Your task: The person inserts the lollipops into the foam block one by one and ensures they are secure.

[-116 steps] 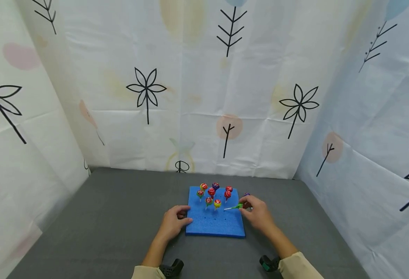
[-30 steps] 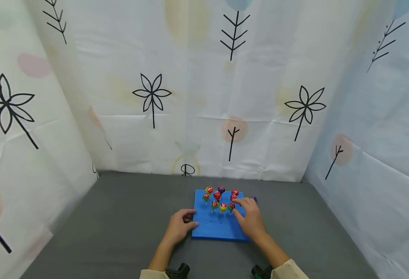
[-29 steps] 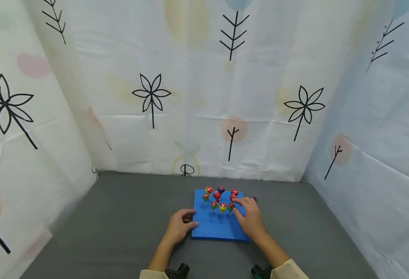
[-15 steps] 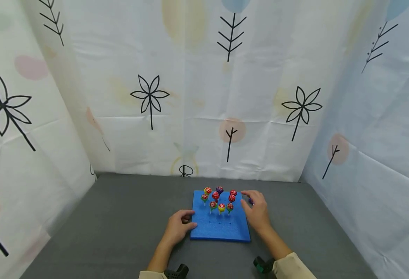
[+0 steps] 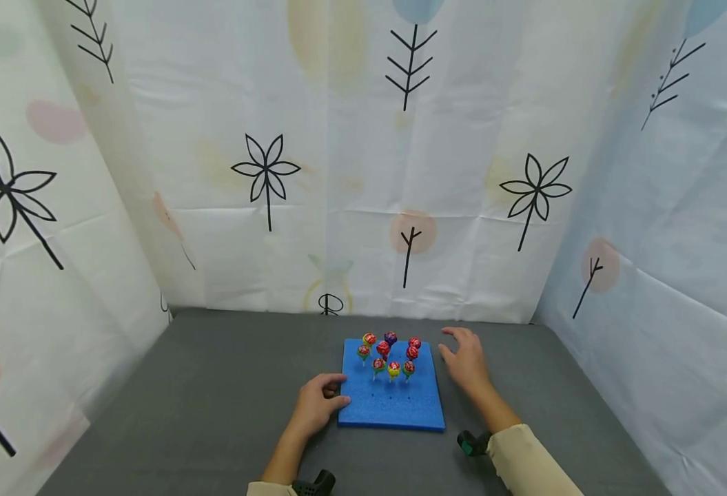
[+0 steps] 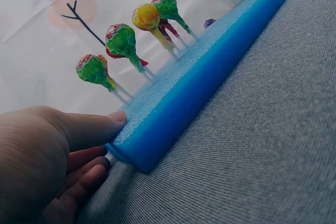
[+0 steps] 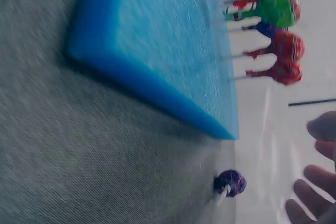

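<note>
A blue foam board (image 5: 394, 411) lies on the grey table, with several lollipops (image 5: 390, 353) standing upright in its far half. My left hand (image 5: 315, 403) holds the board's near-left corner (image 6: 137, 139), thumb on top and fingers curled against the edge. My right hand (image 5: 464, 355) hovers just right of the board's far-right corner, fingers spread and holding nothing. In the right wrist view a purple lollipop (image 7: 230, 183) lies on the table beyond the board's corner (image 7: 157, 35), close to my right fingertips (image 7: 310, 203).
Patterned white curtains (image 5: 363, 172) wall in the table at the back and both sides. Grey cloth (image 5: 214, 386) covers the table around the board. The board's near rows of holes (image 5: 391, 397) hold nothing.
My right hand has left the lollipops on the board and moved right, off the board's edge. The green lollipop it held earlier now stands in the board. The left hand has stayed put.
</note>
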The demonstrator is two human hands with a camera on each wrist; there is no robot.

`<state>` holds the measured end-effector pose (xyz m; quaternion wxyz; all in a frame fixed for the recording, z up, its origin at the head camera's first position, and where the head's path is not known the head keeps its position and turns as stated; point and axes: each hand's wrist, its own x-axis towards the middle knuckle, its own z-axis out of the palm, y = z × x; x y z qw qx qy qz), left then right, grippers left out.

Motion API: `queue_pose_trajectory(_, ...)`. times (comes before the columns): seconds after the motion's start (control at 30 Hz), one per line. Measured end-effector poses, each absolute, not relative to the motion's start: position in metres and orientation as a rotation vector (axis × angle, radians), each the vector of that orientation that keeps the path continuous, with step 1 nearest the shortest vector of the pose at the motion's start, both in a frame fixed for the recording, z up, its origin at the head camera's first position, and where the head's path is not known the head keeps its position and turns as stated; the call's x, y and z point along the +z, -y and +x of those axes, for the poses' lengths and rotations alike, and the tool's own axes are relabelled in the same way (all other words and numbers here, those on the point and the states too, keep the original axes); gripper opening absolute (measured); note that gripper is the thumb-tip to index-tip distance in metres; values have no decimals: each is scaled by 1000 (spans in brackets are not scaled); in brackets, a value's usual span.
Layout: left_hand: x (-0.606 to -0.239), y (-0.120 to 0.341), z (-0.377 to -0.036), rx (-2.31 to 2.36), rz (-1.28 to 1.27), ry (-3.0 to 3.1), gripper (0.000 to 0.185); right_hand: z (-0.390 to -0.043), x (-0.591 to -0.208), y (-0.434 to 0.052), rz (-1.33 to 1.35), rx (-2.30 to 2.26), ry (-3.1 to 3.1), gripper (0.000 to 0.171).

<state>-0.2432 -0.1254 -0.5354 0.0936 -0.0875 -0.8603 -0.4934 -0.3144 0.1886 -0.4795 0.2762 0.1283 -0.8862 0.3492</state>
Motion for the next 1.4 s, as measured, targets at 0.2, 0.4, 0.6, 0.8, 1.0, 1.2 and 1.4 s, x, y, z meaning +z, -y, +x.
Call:
queue_pose_trajectory(0.2,-535,124,-243,-1466,-243,2556,36,-319,-479,-193,234,887,2590,35)
queue_pose_trajectory(0.4,-536,125,-243,-1458,-251,2548,36,-327,-485,-196,160,730,2746,41)
queue_pose_trajectory(0.6,-535,125,-242,-1456,-266,2548,37,-336,-489,-199,91,717,2833,44)
queue_pose_trajectory(0.8,-534,125,-242,-1456,-253,2553,37,-341,-496,-204,63,732,2877,45)
queue_pose_trajectory(1.0,-535,125,-243,-1462,-242,2551,37,-341,-500,-206,101,678,2886,41)
queue_pose_trajectory(1.2,-535,125,-243,-1472,-235,2552,36,-339,-503,-205,138,637,2871,29)
queue_pose_trajectory(1.4,-536,125,-243,-1487,-223,2548,36,-336,-502,-208,138,721,2855,22)
